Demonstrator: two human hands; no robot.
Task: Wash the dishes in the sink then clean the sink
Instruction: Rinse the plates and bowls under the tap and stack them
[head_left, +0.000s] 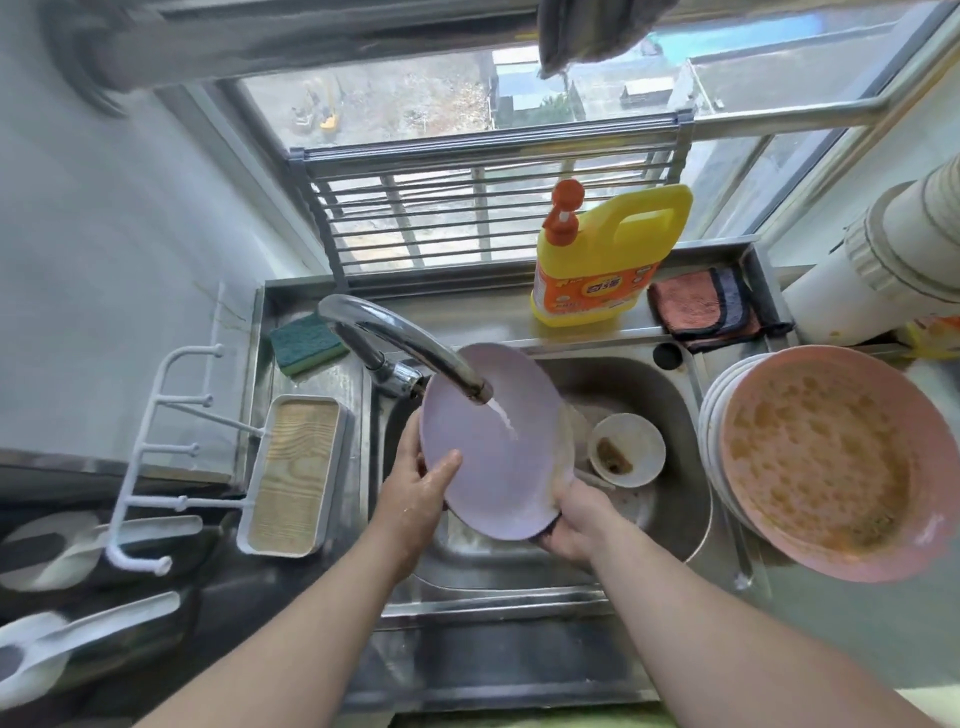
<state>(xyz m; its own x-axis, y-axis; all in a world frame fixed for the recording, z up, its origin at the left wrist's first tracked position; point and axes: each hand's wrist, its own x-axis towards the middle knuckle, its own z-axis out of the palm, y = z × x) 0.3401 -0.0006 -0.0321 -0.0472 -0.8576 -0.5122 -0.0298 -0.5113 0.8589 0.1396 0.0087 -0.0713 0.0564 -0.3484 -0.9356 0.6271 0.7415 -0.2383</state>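
the plate (493, 447), pale lilac, is held tilted over the sink (670, 415) at the centre of view, its face turned up under the tap (405, 343), which comes in from 10 o'clock. a thin stream of water lands on the upper part of the plate.

the left hand (421, 493) grips the plate's rim at 8 o'clock, thumb laid across the face and fingers curled behind the edge. the right hand (576, 519) holds the rim at 5 o'clock, fingers wrapped under the edge; something dark shows beneath them, too hidden to tell what it is.

in the sink, at 3 o'clock from the plate and just beside it, sits a small white bowl (626, 449) with brown residue inside. at 3 o'clock on the counter, a stack of plates (711, 431) carries a pink bowl (831, 457) smeared with orange food.

on the ledge behind the sink: a sponge (306, 340), green side up, at 10 o'clock; a yellow soap bottle (608, 254) with an orange pump at 1 o'clock; a folded cloth (701, 306), orange and dark, at 2 o'clock. a wood-lined tray (293, 473) lies at 9 o'clock beside the sink, with a white hook rack (156, 447) further left.
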